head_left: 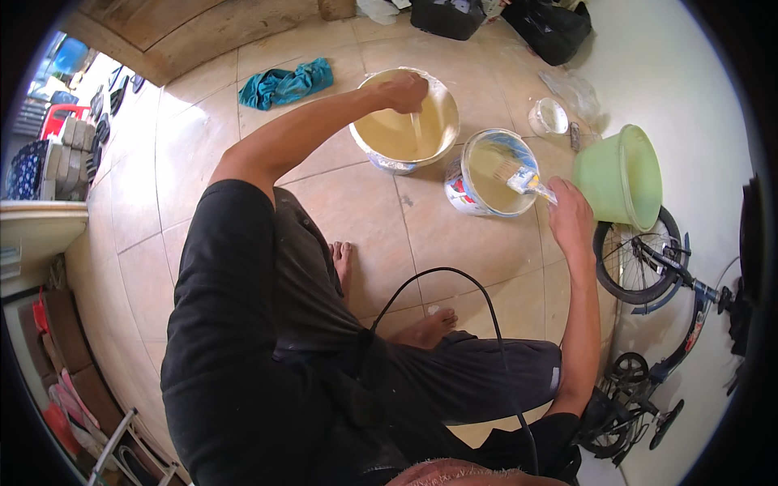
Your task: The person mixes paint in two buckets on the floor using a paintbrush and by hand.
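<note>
My left hand (403,91) is closed over the far rim of a large white bucket (361,144). It grips a pale stick (416,130) whose lower end dips into cream-coloured paint (389,134). To the right stands a smaller paint bucket (460,194) with coloured print on its side and similar paint inside. Over its right rim my right hand (571,212) holds a wide paintbrush (523,178) by the handle, with bristles pointing left above the paint. Whether the bristles touch the paint I cannot tell.
A teal cloth (286,83) lies crumpled on the tiles. Right of the buckets are a small white tub (549,117), a green bucket (617,178) and a bicycle (648,267) against the wall. A black cable (454,271) arcs before my legs. Black bags (551,28) sit farther back.
</note>
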